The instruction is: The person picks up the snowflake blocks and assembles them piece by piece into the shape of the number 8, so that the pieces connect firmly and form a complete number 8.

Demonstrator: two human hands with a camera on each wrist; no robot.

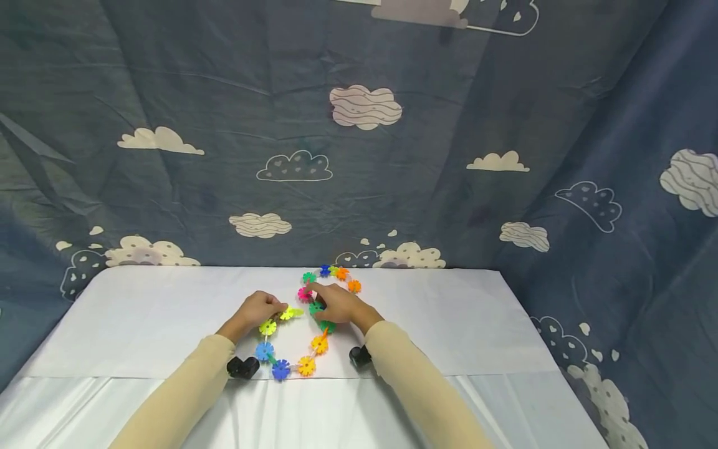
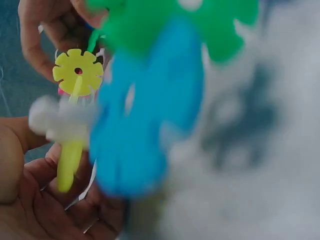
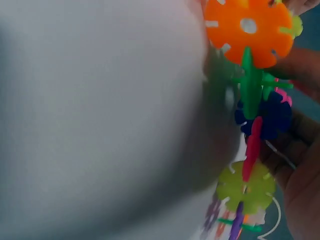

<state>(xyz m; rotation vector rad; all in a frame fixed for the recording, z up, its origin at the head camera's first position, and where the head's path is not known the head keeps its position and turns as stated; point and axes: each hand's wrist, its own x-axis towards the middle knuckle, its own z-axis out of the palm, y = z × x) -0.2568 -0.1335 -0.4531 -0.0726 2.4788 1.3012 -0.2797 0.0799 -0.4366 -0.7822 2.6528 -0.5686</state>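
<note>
Colourful notched discs, the interlocking snowflake kind, are joined into a chain that curves into two loops on the white table. At the chain's yellow end, my left hand (image 1: pixel 259 310) pinches a yellow disc (image 1: pixel 287 313). My right hand (image 1: pixel 339 304) grips the chain where the loops come close, its fingers around a dark blue disc (image 3: pixel 270 119) next to a green disc (image 1: pixel 316 308). A pink disc (image 1: pixel 305 294) lies by its index finger. The left wrist view shows a yellow disc (image 2: pixel 78 72) and a white disc (image 2: pixel 60 120) by my left fingers, with a blurred blue disc (image 2: pixel 142 120) in front.
The near loop runs through blue (image 1: pixel 281 370) and orange discs (image 1: pixel 320 344) towards me. The far loop reaches an orange disc (image 1: pixel 354 285) near the table's back edge. A dark cloud-patterned curtain (image 1: pixel 392 206) hangs behind and at the right. Black wrist cameras (image 1: pixel 243 368) sit under both forearms.
</note>
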